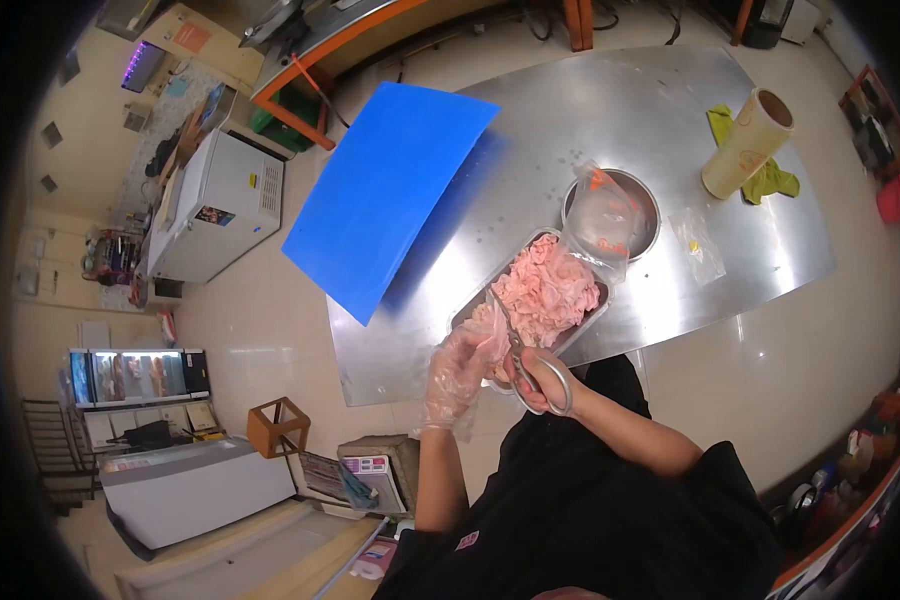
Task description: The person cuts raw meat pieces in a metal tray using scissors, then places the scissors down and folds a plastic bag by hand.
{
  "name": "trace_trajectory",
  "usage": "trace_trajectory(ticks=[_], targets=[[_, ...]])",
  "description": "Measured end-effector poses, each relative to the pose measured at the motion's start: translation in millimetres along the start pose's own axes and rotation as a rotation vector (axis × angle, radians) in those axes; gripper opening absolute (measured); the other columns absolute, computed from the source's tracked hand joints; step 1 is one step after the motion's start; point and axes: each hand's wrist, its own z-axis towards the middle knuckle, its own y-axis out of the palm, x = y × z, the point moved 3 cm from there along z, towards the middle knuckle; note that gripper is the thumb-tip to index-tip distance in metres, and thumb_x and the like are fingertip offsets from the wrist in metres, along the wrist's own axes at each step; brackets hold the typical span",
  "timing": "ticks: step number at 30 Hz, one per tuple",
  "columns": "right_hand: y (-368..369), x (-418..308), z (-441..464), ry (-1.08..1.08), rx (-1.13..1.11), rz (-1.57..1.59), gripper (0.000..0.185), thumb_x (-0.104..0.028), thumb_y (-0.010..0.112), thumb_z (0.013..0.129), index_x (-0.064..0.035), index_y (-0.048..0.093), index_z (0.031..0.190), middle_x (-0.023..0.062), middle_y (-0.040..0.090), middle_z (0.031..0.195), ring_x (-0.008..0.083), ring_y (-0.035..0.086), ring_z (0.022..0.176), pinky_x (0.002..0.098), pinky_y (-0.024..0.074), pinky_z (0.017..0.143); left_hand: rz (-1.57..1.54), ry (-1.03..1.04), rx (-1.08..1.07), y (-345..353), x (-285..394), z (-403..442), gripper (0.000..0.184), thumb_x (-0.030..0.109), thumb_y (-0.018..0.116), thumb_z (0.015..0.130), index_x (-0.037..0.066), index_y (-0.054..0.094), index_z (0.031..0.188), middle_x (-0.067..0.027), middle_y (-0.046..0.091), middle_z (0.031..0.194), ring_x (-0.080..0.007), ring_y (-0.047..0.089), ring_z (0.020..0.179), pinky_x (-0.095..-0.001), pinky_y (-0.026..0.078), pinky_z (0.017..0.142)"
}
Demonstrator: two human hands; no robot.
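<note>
My left hand [457, 375], in a clear plastic glove, pinches a piece of pale pink meat at the near left side of a metal tray [595, 318]. My right hand [540, 382] is bare and wrapped round the handles of metal scissors [516, 345]. The blades point up and left beside the held piece. A heap of pink raw meat [550, 288] fills the tray. Touching the tray's far right side is a round metal bowl [650, 205], with a clear plastic bag [607, 222] with orange print lying over it.
A blue board [390, 190] lies at the left of the steel table [530, 130]. On the right, a roll of plastic film [748, 145] stands by a green cloth [773, 184], with a small clear bag [697, 245] nearer me. A white freezer [220, 205] stands beyond the table's left side.
</note>
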Motion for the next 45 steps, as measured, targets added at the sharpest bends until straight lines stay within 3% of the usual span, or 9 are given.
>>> trace_trajectory(ticks=[5,8,11,18,25,34,40,43,45], targets=[[-0.6,9.1,1.4,-0.045,0.009,0.182,0.058,-0.064,0.046,0.100,-0.0068,0.055,0.097,-0.0022,0.042,0.060,0.0063,0.035,0.039,0.0229,0.0261,0.034,0.012,-0.044,-0.029,-5.0,-6.5,1.8,0.012,0.013,0.064,0.099,0.002,0.062,0.101,-0.0040,0.065,0.086,-0.0092,0.057,0.071,-0.0244,0.047,0.062],[-11.6,-0.5,-2.0,0.054,0.099,-0.075,0.055,-0.063,0.045,0.100,-0.0088,0.054,0.097,-0.0014,0.042,0.061,0.0076,0.038,0.040,0.0236,0.0291,0.036,0.094,-0.113,-0.040,-6.4,-7.7,0.5,0.012,0.013,0.065,0.098,0.002,0.063,0.100,-0.0041,0.066,0.085,-0.0092,0.057,0.071,-0.0239,0.046,0.061],[-18.2,3.1,-1.1,0.050,0.164,-0.002,0.054,-0.063,0.042,0.102,-0.0104,0.054,0.100,-0.0003,0.043,0.062,0.0090,0.041,0.042,0.0247,0.0321,0.038,0.119,-0.071,-0.034,-11.8,-11.0,3.3,0.012,0.014,0.065,0.098,0.001,0.064,0.099,-0.0046,0.067,0.086,-0.0100,0.060,0.073,-0.0239,0.049,0.063],[-12.4,50.0,-16.2,0.082,-0.166,0.064,0.067,-0.076,0.038,0.093,-0.0122,0.051,0.110,0.0003,0.048,0.077,0.0110,0.047,0.057,0.0257,0.0400,0.052,-0.008,0.142,0.224,-7.3,-14.5,25.3,0.017,0.016,0.069,0.096,-0.002,0.066,0.096,-0.0067,0.069,0.098,-0.0114,0.063,0.077,-0.0271,0.054,0.067],[10.4,33.4,-4.6,-0.152,-0.177,0.091,0.062,-0.071,0.045,0.094,-0.0108,0.049,0.108,-0.0002,0.045,0.074,0.0101,0.042,0.058,0.0257,0.0359,0.051,-0.025,0.075,0.165,6.0,-0.5,12.4,0.019,0.017,0.071,0.096,0.000,0.062,0.098,-0.0072,0.069,0.096,-0.0118,0.066,0.077,-0.0265,0.055,0.069],[9.9,29.4,-9.6,-0.056,-0.078,-0.069,0.055,-0.063,0.050,0.098,-0.0083,0.049,0.098,-0.0018,0.042,0.066,0.0069,0.038,0.046,0.0248,0.0314,0.042,-0.081,0.055,0.192,4.4,-15.1,5.6,0.020,0.017,0.072,0.095,0.002,0.059,0.092,-0.0062,0.067,0.083,-0.0104,0.064,0.069,-0.0243,0.053,0.065],[18.4,24.6,4.2,-0.246,-0.097,0.047,0.053,-0.060,0.054,0.098,-0.0082,0.050,0.093,-0.0014,0.042,0.063,0.0065,0.036,0.042,0.0241,0.0282,0.037,-0.083,0.000,0.091,-0.1,-3.6,-3.2,0.015,0.012,0.071,0.095,0.002,0.059,0.093,-0.0059,0.067,0.080,-0.0115,0.063,0.069,-0.0268,0.054,0.065],[13.6,19.0,-2.4,-0.053,-0.019,-0.099,0.053,-0.060,0.054,0.098,-0.0077,0.051,0.093,-0.0010,0.043,0.062,0.0068,0.038,0.042,0.0236,0.0290,0.038,-0.124,0.008,0.099,-3.3,-13.2,-3.1,0.013,0.010,0.071,0.094,0.003,0.060,0.094,-0.0057,0.067,0.079,-0.0122,0.063,0.069,-0.0272,0.053,0.066],[13.3,24.3,-0.8,-0.055,-0.020,-0.086,0.052,-0.060,0.054,0.098,-0.0075,0.051,0.093,-0.0006,0.043,0.062,0.0072,0.038,0.041,0.0239,0.0296,0.037,-0.124,-0.015,0.115,-4.0,-10.0,-2.5,0.012,0.009,0.072,0.092,0.005,0.061,0.093,-0.0051,0.066,0.077,-0.0127,0.063,0.068,-0.0270,0.052,0.065]])
